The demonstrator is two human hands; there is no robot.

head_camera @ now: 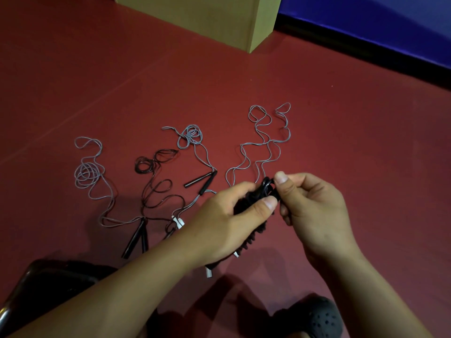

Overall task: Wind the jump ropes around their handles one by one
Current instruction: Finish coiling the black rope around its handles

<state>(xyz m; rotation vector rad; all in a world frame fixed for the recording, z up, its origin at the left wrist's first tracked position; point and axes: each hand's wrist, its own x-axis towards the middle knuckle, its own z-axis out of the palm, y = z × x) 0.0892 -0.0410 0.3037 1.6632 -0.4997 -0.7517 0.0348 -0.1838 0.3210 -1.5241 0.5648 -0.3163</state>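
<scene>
My left hand [227, 223] grips a pair of black jump-rope handles [246, 237] with dark rope wound around them; white end caps stick out below the palm. My right hand [314, 211] pinches the rope at the top end of the bundle [267, 185]. Several unwound ropes lie on the red floor beyond: a grey one [89, 172] at the left with black handles [136, 237], a black one [151, 164], a grey one [192, 137] with black handles [203, 181], and a grey wavy one [266, 142] behind my hands.
A tan cardboard box [202, 18] stands at the back centre. A blue mat with a black edge [378, 32] runs along the back right. A black shoe [317, 320] and a dark object [44, 286] sit near the bottom edge.
</scene>
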